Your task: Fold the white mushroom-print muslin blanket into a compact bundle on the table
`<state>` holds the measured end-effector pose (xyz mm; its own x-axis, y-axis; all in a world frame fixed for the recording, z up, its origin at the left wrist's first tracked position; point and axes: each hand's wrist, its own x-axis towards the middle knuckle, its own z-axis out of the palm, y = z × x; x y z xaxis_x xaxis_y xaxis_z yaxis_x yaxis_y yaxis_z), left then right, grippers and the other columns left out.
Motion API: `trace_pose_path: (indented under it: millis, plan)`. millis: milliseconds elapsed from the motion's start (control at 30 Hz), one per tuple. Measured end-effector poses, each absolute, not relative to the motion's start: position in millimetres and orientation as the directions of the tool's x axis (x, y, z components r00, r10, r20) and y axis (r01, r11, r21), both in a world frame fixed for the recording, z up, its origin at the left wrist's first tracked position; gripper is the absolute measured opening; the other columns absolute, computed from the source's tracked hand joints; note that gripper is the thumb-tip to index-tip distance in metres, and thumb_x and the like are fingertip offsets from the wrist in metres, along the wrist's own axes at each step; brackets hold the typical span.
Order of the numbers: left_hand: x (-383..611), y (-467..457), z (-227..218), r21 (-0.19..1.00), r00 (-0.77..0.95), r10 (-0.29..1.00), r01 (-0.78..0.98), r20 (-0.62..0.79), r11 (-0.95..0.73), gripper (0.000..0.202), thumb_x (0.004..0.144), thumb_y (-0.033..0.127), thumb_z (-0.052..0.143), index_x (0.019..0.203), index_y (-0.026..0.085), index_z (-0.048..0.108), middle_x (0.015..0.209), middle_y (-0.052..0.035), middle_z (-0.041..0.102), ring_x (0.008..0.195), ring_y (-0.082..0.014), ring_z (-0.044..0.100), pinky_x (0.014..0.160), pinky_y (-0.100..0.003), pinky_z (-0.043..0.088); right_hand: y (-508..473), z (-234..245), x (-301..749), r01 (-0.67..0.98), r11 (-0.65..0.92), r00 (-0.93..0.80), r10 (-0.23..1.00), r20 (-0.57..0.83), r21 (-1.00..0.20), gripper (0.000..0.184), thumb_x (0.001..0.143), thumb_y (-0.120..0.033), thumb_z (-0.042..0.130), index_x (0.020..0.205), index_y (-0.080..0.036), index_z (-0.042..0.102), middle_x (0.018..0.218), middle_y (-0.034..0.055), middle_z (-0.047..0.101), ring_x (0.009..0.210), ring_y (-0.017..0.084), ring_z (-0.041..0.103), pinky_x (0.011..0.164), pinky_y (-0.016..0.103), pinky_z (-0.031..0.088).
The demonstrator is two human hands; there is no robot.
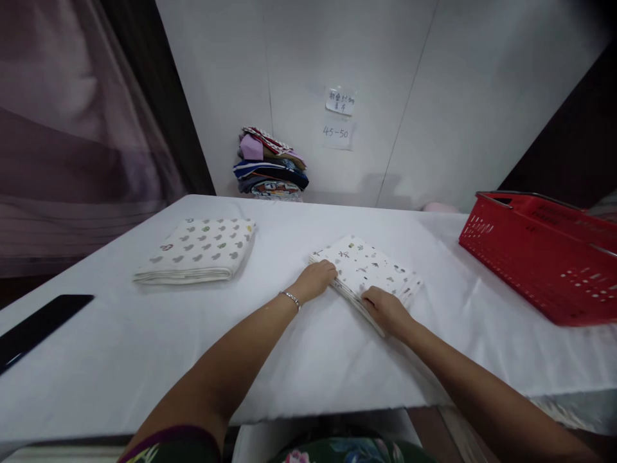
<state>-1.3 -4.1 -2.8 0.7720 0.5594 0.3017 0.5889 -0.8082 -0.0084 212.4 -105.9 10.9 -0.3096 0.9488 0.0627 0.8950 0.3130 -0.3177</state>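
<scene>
A person's bare hands are gripping a folded, printed white cloth (369,267) that is lying slightly right of centre on a white-covered table (270,360). The left hand (315,280), its wrist wearing a bracelet (292,299), is grasping the cloth's left corner; the right hand (387,310) is clasping the near edge, its fingers curling in. A second folded cloth (207,247), patterned in grey, is lying farther left. A dark flat object (41,325) is resting at near left, a red basket (525,257) is standing at right, and a fabric stack (272,167) is sitting at the far side.
</scene>
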Motion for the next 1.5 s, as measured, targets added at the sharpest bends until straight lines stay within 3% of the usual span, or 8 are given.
trace_pose_path:
  millis: [167, 367, 633, 867, 1000, 1200, 1500]
  plan:
    - [-3.4, -6.4, -6.6, -0.028, 0.765, 0.547, 0.590, 0.340, -0.807, 0.020, 0.081, 0.002, 0.045, 0.087, 0.017, 0.056, 0.095, -0.0046, 0.059, 0.094, -0.0170, 0.049, 0.075, -0.029, 0.043, -109.6, 11.2, 213.0, 0.908, 0.321, -0.309, 0.947, 0.087, -0.270, 0.019, 0.089, -0.016, 0.037, 0.088, -0.019, 0.056, 0.090, 0.0025, 0.057, 0.081, 0.013, 0.053, 0.069, 0.024, 0.038]
    - [-5.0, -7.8, -13.1, -0.024, 0.760, 0.560, 0.600, 0.329, -0.800, 0.019, 0.083, 0.004, 0.044, 0.089, 0.017, 0.057, 0.097, -0.0045, 0.059, 0.095, -0.0170, 0.049, 0.076, -0.029, 0.043, -110.6, 10.3, 212.2, 0.925, 0.291, -0.296, 0.955, 0.017, -0.245, 0.016, 0.091, -0.022, 0.040, 0.090, -0.020, 0.056, 0.092, 0.0027, 0.057, 0.083, 0.014, 0.053, 0.069, 0.024, 0.038]
    - [-3.1, -10.2, -8.7, 0.002, 0.757, 0.583, 0.610, 0.296, -0.793, 0.018, 0.087, 0.011, 0.041, 0.089, 0.018, 0.058, 0.096, -0.0058, 0.060, 0.096, -0.0180, 0.050, 0.075, -0.030, 0.044, -111.6, 11.5, 207.8, 0.933, 0.304, -0.308, 0.951, 0.010, -0.191, 0.017, 0.089, -0.017, 0.040, 0.088, -0.018, 0.057, 0.092, 0.0060, 0.059, 0.084, 0.016, 0.054, 0.071, 0.025, 0.038]
    - [-1.4, -12.4, -6.3, 0.023, 0.740, 0.610, 0.631, 0.284, -0.775, 0.019, 0.087, 0.010, 0.043, 0.093, 0.018, 0.059, 0.099, -0.0054, 0.060, 0.097, -0.0178, 0.050, 0.075, -0.028, 0.044, -101.8, 15.0, 216.4, 0.853, 0.263, -0.286, 0.958, 0.018, -0.450, 0.020, 0.085, -0.021, 0.042, 0.084, -0.020, 0.063, 0.086, 0.0022, 0.064, 0.079, 0.016, 0.057, 0.069, 0.025, 0.040]
    - [-1.4, -14.0, -4.1, 0.042, 0.733, 0.623, 0.638, 0.275, -0.769, 0.021, 0.086, 0.010, 0.042, 0.094, 0.019, 0.059, 0.099, -0.0055, 0.060, 0.097, -0.0175, 0.050, 0.074, -0.028, 0.044, -99.0, 16.4, 219.0, 0.825, 0.268, -0.299, 0.954, 0.018, -0.497, 0.021, 0.083, -0.020, 0.043, 0.082, -0.020, 0.064, 0.086, 0.0021, 0.066, 0.079, 0.016, 0.057, 0.070, 0.026, 0.041]
    - [-1.2, -14.1, -4.2, 0.062, 0.725, 0.637, 0.646, 0.262, -0.760, 0.021, 0.086, 0.009, 0.042, 0.093, 0.018, 0.060, 0.100, -0.0049, 0.060, 0.098, -0.0177, 0.050, 0.073, -0.027, 0.045, -105.2, 22.3, 216.7, 0.892, 0.277, -0.303, 0.953, -0.018, -0.358, 0.022, 0.077, -0.013, 0.047, 0.091, -0.020, 0.062, 0.086, 0.0031, 0.063, 0.074, 0.015, 0.053, 0.065, 0.024, 0.037]
    - [-1.9, -14.2, -4.6, 0.079, 0.724, 0.632, 0.638, 0.278, -0.766, 0.023, 0.087, 0.011, 0.041, 0.098, 0.020, 0.060, 0.101, -0.0054, 0.060, 0.100, -0.0178, 0.050, 0.073, -0.028, 0.045, -109.8, 20.0, 211.6, 0.941, 0.298, -0.308, 0.950, -0.043, -0.164, 0.032, 0.076, -0.007, 0.042, 0.103, -0.018, 0.056, 0.095, 0.0072, 0.061, 0.082, 0.018, 0.055, 0.068, 0.026, 0.036]
